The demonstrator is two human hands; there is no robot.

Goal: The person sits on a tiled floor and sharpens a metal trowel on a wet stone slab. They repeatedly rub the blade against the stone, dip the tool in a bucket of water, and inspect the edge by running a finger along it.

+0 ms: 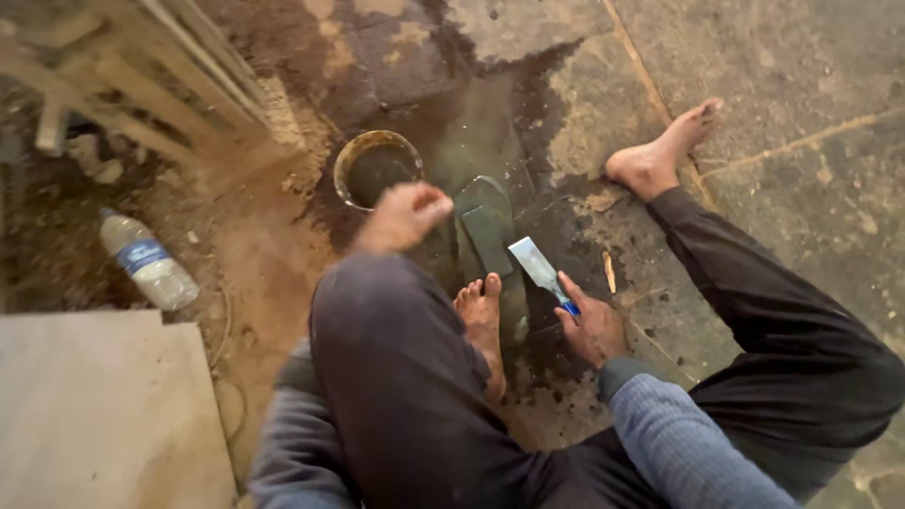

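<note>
Chisel (537, 267) — gripped by right hand (592, 328) | left hand (407, 215) clenched, blurred — above stone (488, 239)

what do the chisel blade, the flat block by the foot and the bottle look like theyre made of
Chisel blade: bare metal, going by its pale grey sheen; the right hand grips it at a blue handle. Block: likely a sharpening stone, dull, dark and wet. Bottle: clear plastic, see-through with a blue label.
</note>
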